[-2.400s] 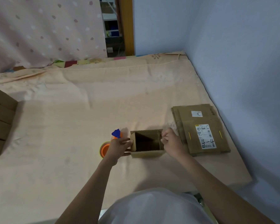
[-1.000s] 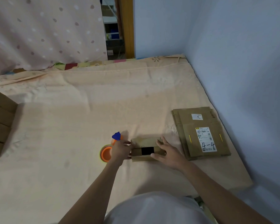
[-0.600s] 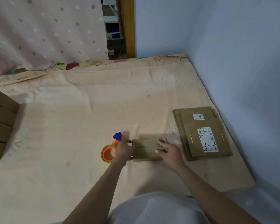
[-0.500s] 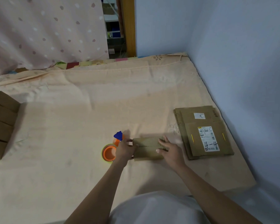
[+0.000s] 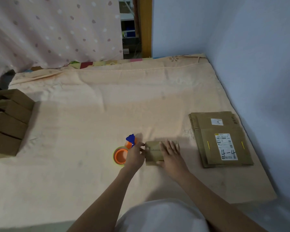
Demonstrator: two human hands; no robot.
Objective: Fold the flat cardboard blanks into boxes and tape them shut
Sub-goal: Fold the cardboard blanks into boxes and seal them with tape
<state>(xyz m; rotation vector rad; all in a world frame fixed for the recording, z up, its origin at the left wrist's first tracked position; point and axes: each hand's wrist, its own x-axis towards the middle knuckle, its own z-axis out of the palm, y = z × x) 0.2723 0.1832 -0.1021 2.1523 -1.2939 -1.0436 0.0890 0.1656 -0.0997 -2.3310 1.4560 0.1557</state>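
A small brown cardboard box lies on the peach sheet with its top flaps folded down. My right hand lies flat on the flaps, fingers straight, pressing them down. At the box's left end, my left hand holds the edge with its fingertips. An orange tape dispenser with a blue handle sits just left of my left hand. A stack of flat cardboard blanks, the top one labelled "4-4", lies to the right of the box.
Several folded brown boxes stand in a row at the left edge. A blue wall borders the bed on the right. A dotted pink curtain hangs at the back. The peach sheet covers the surface.
The box was open, with both hands at its ends. The flaps have been folded shut. My right hand moved onto the top and flattened there.
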